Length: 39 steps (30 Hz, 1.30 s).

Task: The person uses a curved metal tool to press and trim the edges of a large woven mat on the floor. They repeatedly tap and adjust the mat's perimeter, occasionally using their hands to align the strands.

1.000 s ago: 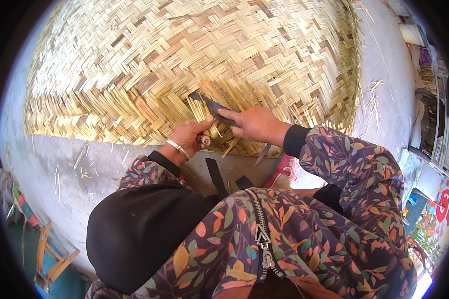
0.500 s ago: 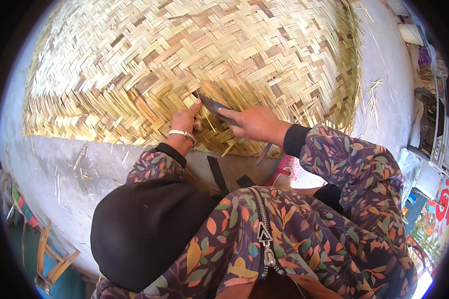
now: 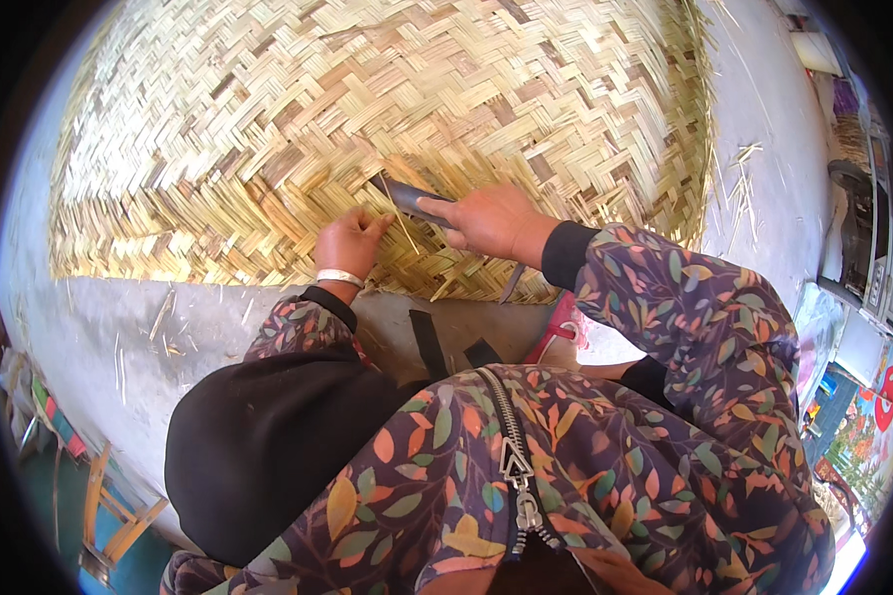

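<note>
A large mat (image 3: 298, 109) woven from pale, flat plant strips lies spread on the floor, in a zigzag pattern. At its near edge my right hand (image 3: 493, 220) grips a dark, narrow, blade-like tool (image 3: 405, 194), the index finger stretched along it. The tool's far tip meets the weave, where it appears to be tucked under a strip. Just left of the tool, my left hand (image 3: 349, 243) is closed in a pinch over the mat's border. A thin pale strip (image 3: 399, 220) shows at its fingertips; its ends are lost among the woven strips.
Grey concrete floor (image 3: 159, 367) surrounds the mat, with scattered straw bits (image 3: 747, 159) on it. Dark strips (image 3: 428, 342) lie before the mat's near edge, beside a red-strapped shoe (image 3: 558, 332). At lower left stands a wooden frame (image 3: 119, 521); assorted items line the right edge.
My left hand has drawn back and left from the tool's tip into a pinch. My right hand and the tool have shifted slightly left and up.
</note>
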Each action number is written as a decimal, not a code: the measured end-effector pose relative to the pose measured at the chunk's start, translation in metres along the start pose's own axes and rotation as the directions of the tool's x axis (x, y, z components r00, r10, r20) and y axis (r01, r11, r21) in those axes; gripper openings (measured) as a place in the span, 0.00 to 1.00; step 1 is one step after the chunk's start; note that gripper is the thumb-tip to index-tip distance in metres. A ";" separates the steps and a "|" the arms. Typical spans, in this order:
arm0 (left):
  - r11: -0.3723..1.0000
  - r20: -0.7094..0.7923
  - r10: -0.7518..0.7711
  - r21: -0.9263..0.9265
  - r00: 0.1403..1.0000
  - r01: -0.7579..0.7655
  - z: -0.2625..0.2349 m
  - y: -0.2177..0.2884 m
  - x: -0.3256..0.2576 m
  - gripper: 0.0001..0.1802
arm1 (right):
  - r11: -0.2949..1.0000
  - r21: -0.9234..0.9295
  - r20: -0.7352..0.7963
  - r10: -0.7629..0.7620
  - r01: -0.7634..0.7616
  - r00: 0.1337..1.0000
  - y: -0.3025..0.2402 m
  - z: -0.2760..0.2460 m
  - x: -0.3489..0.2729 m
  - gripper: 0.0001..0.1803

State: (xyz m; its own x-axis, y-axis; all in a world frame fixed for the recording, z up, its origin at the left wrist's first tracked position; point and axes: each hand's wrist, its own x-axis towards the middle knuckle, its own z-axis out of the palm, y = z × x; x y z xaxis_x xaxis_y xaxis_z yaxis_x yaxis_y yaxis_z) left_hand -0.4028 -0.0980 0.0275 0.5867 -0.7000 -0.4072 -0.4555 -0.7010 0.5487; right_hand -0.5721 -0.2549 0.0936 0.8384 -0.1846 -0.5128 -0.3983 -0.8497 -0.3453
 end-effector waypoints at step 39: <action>0.983 -0.030 0.134 -0.120 0.991 -0.136 -0.054 -0.073 -0.060 0.16 | 0.746 -0.419 0.230 -0.464 0.517 0.855 0.018 -0.077 0.000 0.30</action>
State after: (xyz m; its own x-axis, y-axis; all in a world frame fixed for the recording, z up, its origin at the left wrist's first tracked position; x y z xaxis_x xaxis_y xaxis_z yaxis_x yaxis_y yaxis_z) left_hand -0.3689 0.0023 0.0515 0.5406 -0.7829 -0.3080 -0.4475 -0.5776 0.6828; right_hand -0.5506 -0.3077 0.1478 0.8164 0.3500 -0.4594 0.2924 -0.9365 -0.1938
